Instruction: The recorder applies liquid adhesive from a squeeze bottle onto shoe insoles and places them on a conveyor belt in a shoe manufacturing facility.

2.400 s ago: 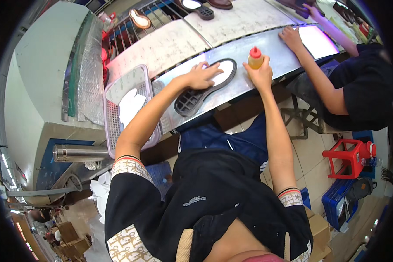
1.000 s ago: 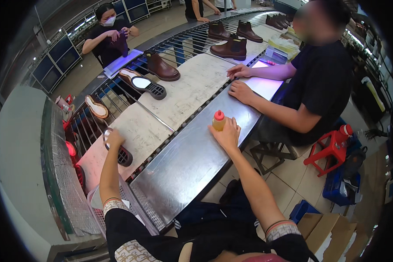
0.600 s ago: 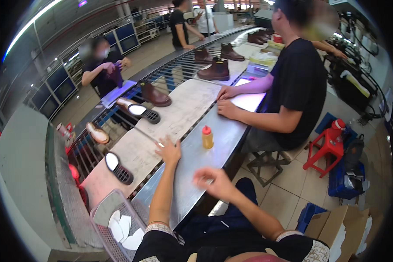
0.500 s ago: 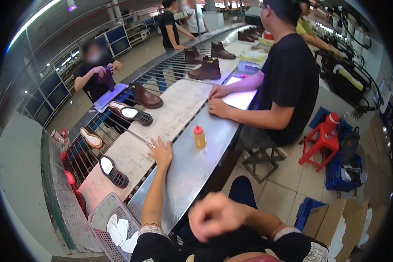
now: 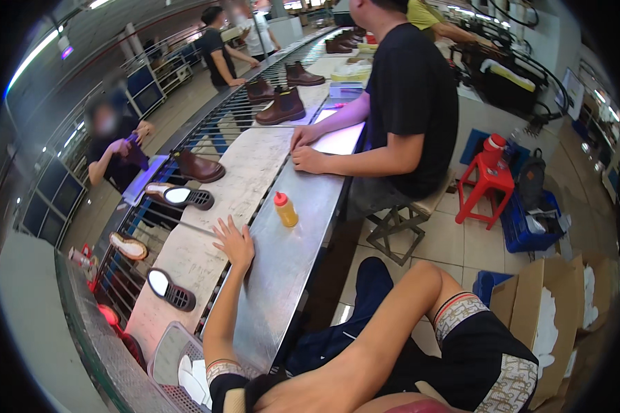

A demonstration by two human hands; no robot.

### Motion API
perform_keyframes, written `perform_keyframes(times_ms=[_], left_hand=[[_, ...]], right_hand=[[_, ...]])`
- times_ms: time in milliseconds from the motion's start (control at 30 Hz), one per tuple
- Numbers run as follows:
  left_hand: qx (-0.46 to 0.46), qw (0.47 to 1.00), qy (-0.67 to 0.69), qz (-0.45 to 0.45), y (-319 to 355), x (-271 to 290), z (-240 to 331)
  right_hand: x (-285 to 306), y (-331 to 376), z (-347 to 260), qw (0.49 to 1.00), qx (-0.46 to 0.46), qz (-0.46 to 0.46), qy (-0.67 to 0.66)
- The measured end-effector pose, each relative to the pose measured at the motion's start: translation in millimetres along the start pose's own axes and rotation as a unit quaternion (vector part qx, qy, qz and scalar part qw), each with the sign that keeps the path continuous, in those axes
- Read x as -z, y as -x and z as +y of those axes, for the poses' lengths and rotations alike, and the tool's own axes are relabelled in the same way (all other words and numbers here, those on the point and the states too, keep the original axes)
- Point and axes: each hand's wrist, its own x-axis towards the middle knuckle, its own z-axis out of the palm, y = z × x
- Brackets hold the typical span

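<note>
My left hand (image 5: 234, 244) lies flat with its fingers spread on the pale conveyor belt (image 5: 255, 165), by the edge of the metal table. Nothing is in it. Across my body runs my right forearm; the right hand (image 5: 286, 397) is at the lower edge against my chest, its fingers out of sight. To the right of the left hand, a squeeze bottle (image 5: 286, 212) with a red cap and yellowish contents stands on the metal table (image 5: 282, 275). A black-and-white shoe sole (image 5: 171, 289) lies on the belt to the left, and another sole (image 5: 189, 197) lies farther up.
A brown boot (image 5: 198, 167) and several more stand along the line. A seated co-worker (image 5: 413, 117) rests both hands at the table's far part; another person (image 5: 120, 144) handles a dark piece across the belt. A grey basket (image 5: 169, 351) holds white pieces. A red stool (image 5: 486, 182) stands right.
My right hand has drawn down and in toward my chest, its elbow now raised outward. The view has shifted, while my left hand stays flat on the belt.
</note>
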Motion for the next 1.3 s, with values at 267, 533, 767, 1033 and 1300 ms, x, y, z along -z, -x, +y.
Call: perform_keyframes(times_ms=[267,533,767,1033,1300], left_hand=[[-0.007,0.999,-0.031,0.003,-2,-7,0],[-0.036,0.999,-0.009,0.002,2,-6,-1],[-0.036,0.999,-0.009,0.034,6,-5,-2],[-0.034,0.999,-0.002,0.033,7,-5,0],[-0.03,0.999,-0.016,0.04,9,-3,-2]], right_hand=[[0,-7,17,0.992,-0.005,0.063,0.107],[6,2,24,0.987,0.003,0.104,0.12],[9,1,23,0.989,0.009,0.091,0.113],[14,-6,24,0.99,0.006,0.071,0.123],[15,-16,25,0.989,0.015,0.051,0.14]])
